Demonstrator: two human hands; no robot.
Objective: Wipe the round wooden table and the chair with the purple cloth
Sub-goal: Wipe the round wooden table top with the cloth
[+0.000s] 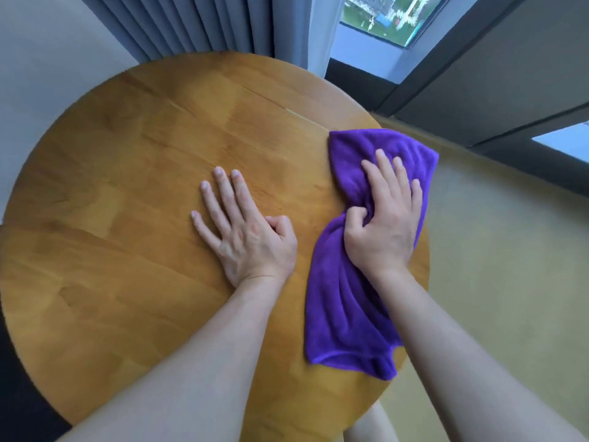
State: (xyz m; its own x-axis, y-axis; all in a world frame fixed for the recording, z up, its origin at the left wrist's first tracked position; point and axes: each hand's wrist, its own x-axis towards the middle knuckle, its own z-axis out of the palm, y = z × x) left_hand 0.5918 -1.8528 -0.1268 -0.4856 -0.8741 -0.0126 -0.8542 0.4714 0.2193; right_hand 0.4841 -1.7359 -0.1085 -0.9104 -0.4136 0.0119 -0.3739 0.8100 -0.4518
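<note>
Purple cloth (347,301), bunched under my gripping right hand (385,228) at the table (127,186) right edge, may slide off; left hand (245,234) lies flat.

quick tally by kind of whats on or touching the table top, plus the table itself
Round wooden table: 1
Purple cloth: 1
Hands: 2, the left hand flat on the wood, the right hand gripping the cloth
Total: 4

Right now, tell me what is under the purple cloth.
The purple cloth lies on the round wooden table near its right edge, with the right hand gripping it. Whether dust or anything small lies beneath is hidden by the cloth.
</note>
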